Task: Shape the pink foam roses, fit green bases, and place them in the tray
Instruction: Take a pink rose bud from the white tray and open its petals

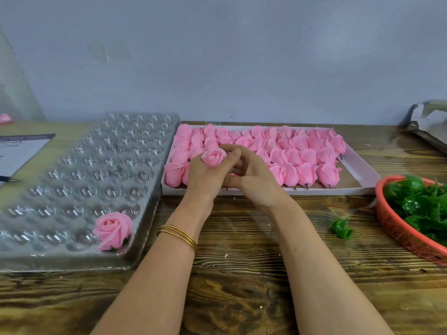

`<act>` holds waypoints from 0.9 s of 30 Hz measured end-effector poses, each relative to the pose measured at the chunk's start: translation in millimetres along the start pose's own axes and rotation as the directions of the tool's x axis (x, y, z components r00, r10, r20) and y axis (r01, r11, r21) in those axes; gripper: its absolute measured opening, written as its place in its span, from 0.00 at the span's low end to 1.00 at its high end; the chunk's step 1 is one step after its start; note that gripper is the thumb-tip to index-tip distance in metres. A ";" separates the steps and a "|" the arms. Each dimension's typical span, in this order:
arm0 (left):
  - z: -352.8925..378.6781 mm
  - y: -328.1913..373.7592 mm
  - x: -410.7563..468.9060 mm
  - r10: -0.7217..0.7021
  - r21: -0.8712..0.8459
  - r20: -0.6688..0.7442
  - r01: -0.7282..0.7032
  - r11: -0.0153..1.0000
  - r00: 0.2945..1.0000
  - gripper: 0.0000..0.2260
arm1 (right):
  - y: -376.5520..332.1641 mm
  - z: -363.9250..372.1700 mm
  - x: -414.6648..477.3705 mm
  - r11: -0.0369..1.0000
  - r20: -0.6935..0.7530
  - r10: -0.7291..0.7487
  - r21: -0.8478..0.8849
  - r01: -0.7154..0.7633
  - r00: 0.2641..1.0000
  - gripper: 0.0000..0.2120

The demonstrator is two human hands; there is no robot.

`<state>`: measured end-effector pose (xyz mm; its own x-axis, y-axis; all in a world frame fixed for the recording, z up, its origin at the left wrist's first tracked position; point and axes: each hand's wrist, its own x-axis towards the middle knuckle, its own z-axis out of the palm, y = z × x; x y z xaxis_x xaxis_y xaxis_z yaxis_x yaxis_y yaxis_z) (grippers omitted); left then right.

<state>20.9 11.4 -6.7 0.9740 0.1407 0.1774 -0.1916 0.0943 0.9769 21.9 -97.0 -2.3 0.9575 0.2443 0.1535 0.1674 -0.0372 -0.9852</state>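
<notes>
My left hand (208, 177) holds a pink foam rose (213, 157) up over the front edge of the white box (358, 163), petals facing me. My right hand (251, 175) is curled beside it, fingertips touching the rose's side. The box holds several closed pink rose buds (307, 155) in rows. A clear plastic cavity tray (79, 175) lies at the left, with one finished pink rose on a green base (113, 229) in its near right corner. A loose green base (341, 228) lies on the wooden table.
An orange basket (396, 228) of green bases stands at the right edge. A paper sheet (17, 151) and a pen (9, 179) lie at the far left. Torn cardboard (430, 124) sits at the back right. A grey wall runs behind the table.
</notes>
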 end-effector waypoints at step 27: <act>-3.1 -3.4 4.6 0.016 -0.011 -0.033 -0.017 1.000 0.999 0.05 | -9.5 -1.3 -1.8 0.998 -0.147 -0.062 -0.010 0.062 0.987 0.25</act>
<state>25.6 14.8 -9.6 0.9663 0.1747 0.1892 -0.2089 0.1025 0.9725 18.9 -98.4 6.9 0.9693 0.1007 0.2243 0.2285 -0.0316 -0.9730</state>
